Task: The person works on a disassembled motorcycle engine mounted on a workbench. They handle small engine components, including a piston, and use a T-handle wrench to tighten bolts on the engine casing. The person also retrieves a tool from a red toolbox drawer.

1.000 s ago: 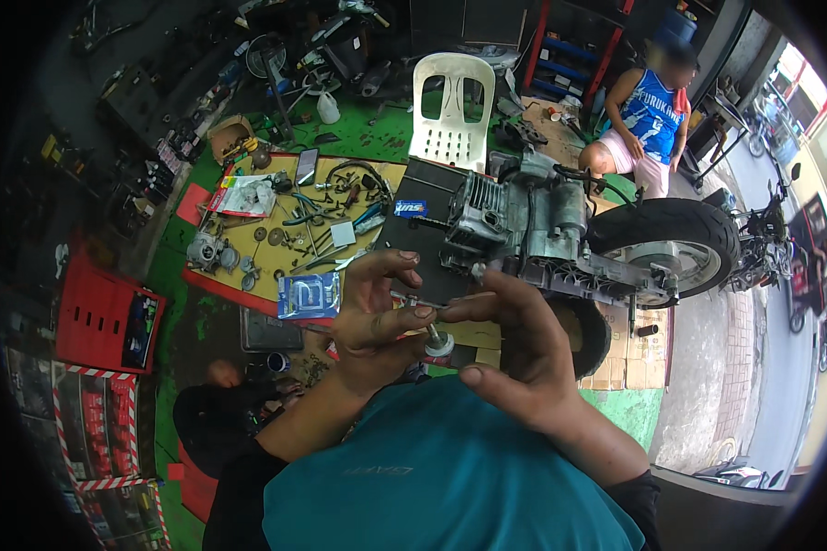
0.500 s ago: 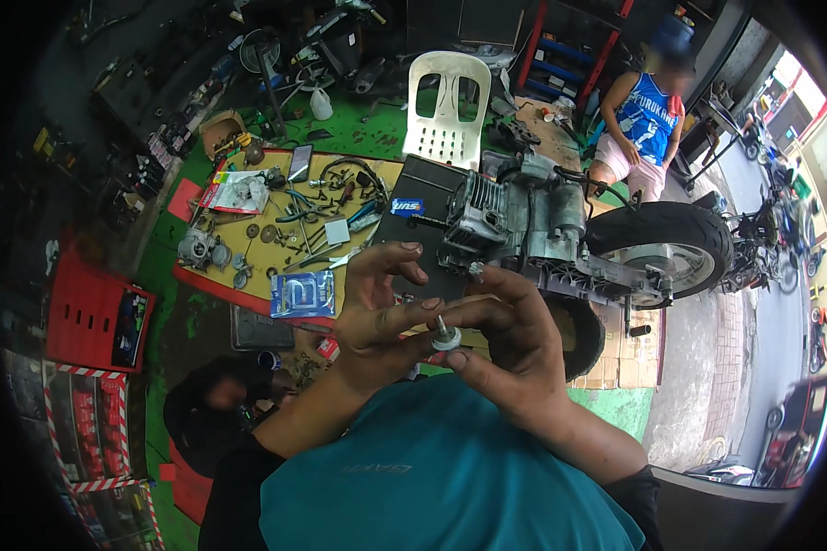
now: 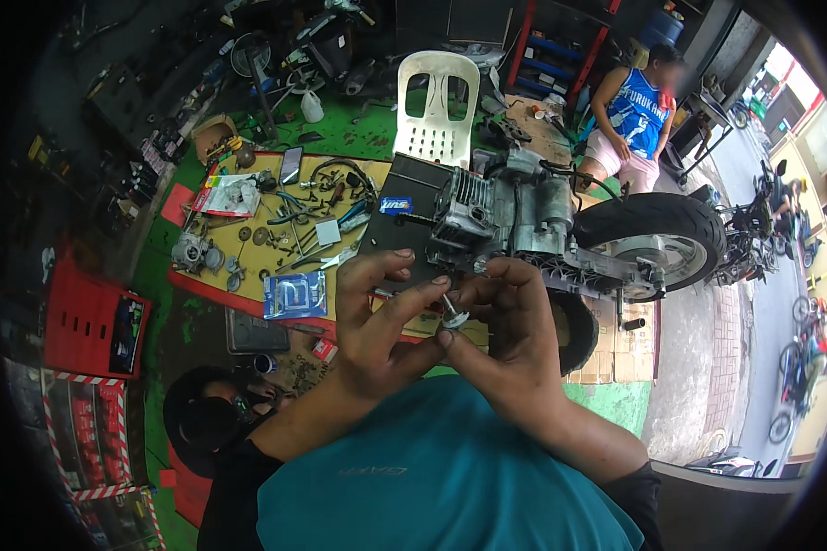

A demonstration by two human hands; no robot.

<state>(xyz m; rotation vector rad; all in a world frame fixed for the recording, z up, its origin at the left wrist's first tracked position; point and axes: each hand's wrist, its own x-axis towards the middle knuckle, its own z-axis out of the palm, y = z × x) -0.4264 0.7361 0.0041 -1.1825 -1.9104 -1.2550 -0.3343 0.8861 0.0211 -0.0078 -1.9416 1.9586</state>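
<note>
A small metal valve-like part [image 3: 454, 320], with a thin stem and a round pale end, is held between both hands at chest height. My left hand [image 3: 372, 335] has its fingers curled, with fingertips at the stem and thumb near the round end. My right hand [image 3: 510, 340] is bent around the part, its thumb pressed against the round end. Just beyond them lie an engine with cylinder fins [image 3: 464, 216] and a black rear tyre [image 3: 616, 216]. Left of my fingers, a blue blister pack [image 3: 294, 294] lies on the yellow parts-covered mat [image 3: 257, 234].
A white plastic chair [image 3: 432, 138] stands behind the engine. A seated person in blue [image 3: 639, 119] is at the right rear. Another person in dark clothing [image 3: 202, 413] is low at left. Red tool cabinet [image 3: 87, 321] stands left; a street with motorcycles [image 3: 790, 367] runs along the right.
My right thumb has moved up onto the part's round end, and the part has shifted slightly right and up. Motorcycles have appeared on the street. The person at lower left has moved their head.
</note>
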